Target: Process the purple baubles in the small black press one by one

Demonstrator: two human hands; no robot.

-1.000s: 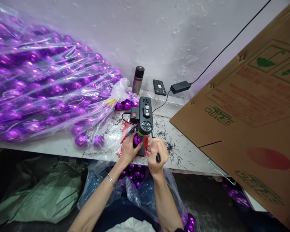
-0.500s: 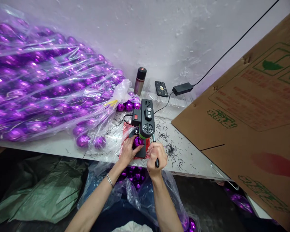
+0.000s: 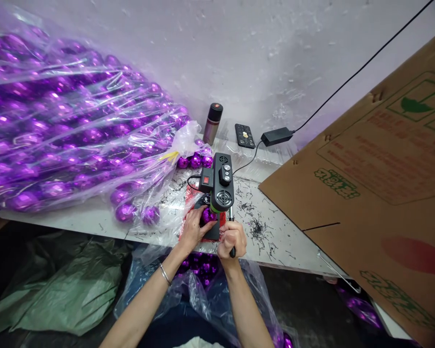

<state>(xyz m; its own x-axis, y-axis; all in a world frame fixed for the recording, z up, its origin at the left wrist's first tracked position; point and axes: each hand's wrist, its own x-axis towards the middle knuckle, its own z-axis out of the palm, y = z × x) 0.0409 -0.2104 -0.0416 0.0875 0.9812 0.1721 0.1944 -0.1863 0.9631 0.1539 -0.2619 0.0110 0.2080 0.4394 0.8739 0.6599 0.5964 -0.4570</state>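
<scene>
A shiny purple ball (image 3: 209,215), like a disco-ball ornament, sits beneath the head of a small black bench press (image 3: 223,186) with a red switch. My left hand (image 3: 194,228) grips the ball from the left, fingers behind it and thumb in front. My right hand (image 3: 232,239) is closed around the press's lever handle (image 3: 232,252), on the right side of the machine. The press base (image 3: 213,233) rests on a red sheet (image 3: 223,218). Where the ball meets the press head is partly hidden.
A big clear bag of purple balls (image 3: 58,130) fills the left. Dark slivers (image 3: 256,227) litter the white table (image 3: 286,251). A bottle (image 3: 212,124), phone (image 3: 244,136) and power adapter (image 3: 276,137) lie behind. A cardboard box (image 3: 369,208) leans at right; an open bag (image 3: 199,290) covers my lap.
My right hand has shifted slightly left and toward me with the lever handle. My left hand stays at the ball. The whole view has shifted a little.
</scene>
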